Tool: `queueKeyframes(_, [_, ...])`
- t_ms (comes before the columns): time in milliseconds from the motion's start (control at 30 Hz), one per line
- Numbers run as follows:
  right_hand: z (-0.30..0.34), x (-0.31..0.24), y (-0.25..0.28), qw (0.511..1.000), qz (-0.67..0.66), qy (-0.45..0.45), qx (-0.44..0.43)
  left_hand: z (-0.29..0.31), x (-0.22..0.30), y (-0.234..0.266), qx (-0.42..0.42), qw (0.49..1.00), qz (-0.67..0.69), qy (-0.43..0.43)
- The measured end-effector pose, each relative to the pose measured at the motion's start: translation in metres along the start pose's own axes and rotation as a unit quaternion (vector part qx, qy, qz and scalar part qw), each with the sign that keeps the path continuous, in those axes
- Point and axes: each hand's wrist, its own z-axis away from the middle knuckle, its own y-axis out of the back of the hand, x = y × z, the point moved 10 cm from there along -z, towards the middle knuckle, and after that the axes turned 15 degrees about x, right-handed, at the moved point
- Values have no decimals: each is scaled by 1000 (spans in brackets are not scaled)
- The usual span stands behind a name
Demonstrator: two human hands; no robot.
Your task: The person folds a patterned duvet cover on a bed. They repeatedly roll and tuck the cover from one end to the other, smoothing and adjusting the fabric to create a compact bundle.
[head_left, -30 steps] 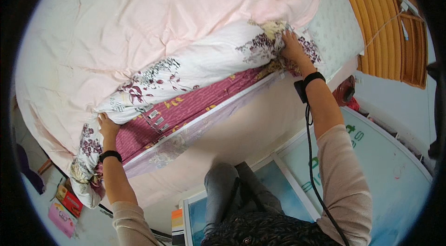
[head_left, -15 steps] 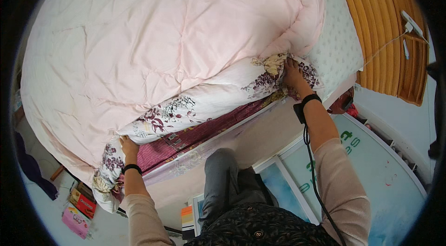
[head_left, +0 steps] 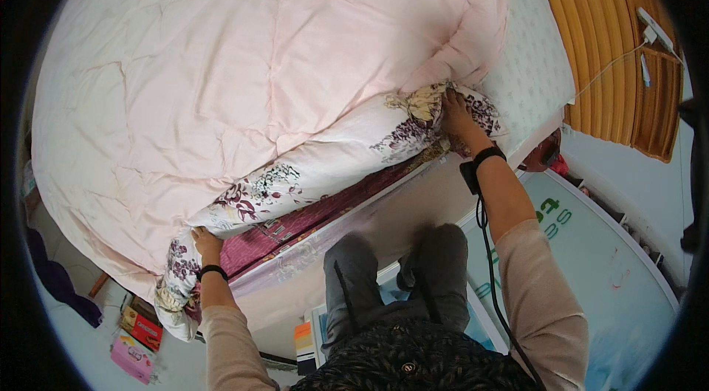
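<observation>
A large pale pink quilt (head_left: 244,73) covers most of the bed. Along its near side runs a thick rolled edge of white floral fabric (head_left: 325,162), printed with dark purple flowers; whether it is the quilt's underside I cannot tell. My left hand (head_left: 207,245) grips this edge near its left end, thumb on top. Toward the other end, my right hand (head_left: 459,119) is closed on the bunched fabric beside a yellowish printed patch. Parts of the fingers of both hands are hidden in the folds. Beneath the roll shows a dark red patterned bed cover (head_left: 258,243).
A light patterned sheet (head_left: 528,73) lies at the right, beside the curved wooden headboard (head_left: 605,59) with a white power strip (head_left: 655,28). My legs stand against the bed's side. A glass-like panel (head_left: 583,265) is at right. Small boxes (head_left: 140,328) lie lower left.
Both hands keep their hold on the floral edge. My right leg has come forward beside the left one against the bed. The view has shifted slightly.
</observation>
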Motion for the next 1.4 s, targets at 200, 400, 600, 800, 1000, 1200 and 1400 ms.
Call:
queueKeyframes(200, [-6, -7, 5, 998, -2, -24, -55, 35, 36, 70, 95, 987, 83, 103])
queueKeyframes(400, [2, -14, 14, 997, -31, -23, -65, 141, 281, 247, 380, 844, 289, -244])
queueKeyframes(600, [44, -25, 69, 976, -101, 134, 141, 124, 455, 354, 384, 834, 237, -319])
queueKeyframes(800, [93, 33, 87, 943, -142, 25, 299, 55, 458, 379, 340, 897, 202, -195])
queueKeyframes(1000, [51, 27, 103, 920, -335, 92, 179, 20, 435, 367, 261, 885, 332, -198])
queueKeyframes(1200, [11, 16, 245, 883, -242, 275, 294, -13, 394, 346, 32, 756, 635, -153])
queueKeyframes(1400, [45, -30, 295, 795, -231, 181, 531, -16, 372, 342, 95, 792, 598, -84])
